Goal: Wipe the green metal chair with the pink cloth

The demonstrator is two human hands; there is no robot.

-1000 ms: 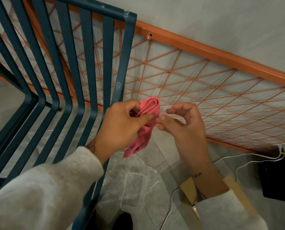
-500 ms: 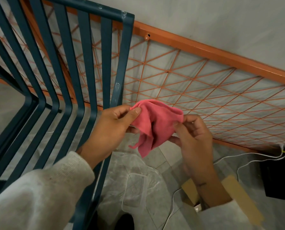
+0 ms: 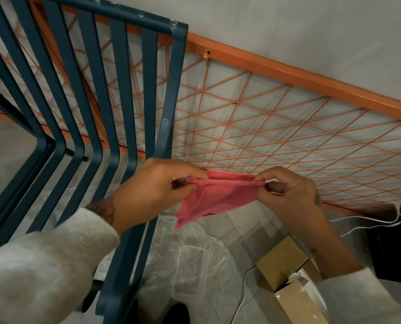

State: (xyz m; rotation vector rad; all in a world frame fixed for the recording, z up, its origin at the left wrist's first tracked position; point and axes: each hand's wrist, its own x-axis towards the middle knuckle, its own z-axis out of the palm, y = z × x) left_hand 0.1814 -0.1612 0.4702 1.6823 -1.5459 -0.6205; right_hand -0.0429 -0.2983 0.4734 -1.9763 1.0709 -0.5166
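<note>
I record the chair (image 3: pixel 149 78), left of frame: dark blue-green, plain slats. Cloth (image 3: pixel 220 197), centre: solid pink. Frame (image 3: pixel 288 74), upper right: orange, with orange criss-cross lattice over white. Sleeve (image 3: pixel 43 265), lower left: off-white. Box (image 3: pixel 283 258), lower right: brown.

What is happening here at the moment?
A person holds the pink cloth stretched between both hands: the left hand pinches one end and the right hand pinches the other. The green metal chair stands at the left. The cloth does not seem to touch it, so the wiping has not yet begun.
</note>
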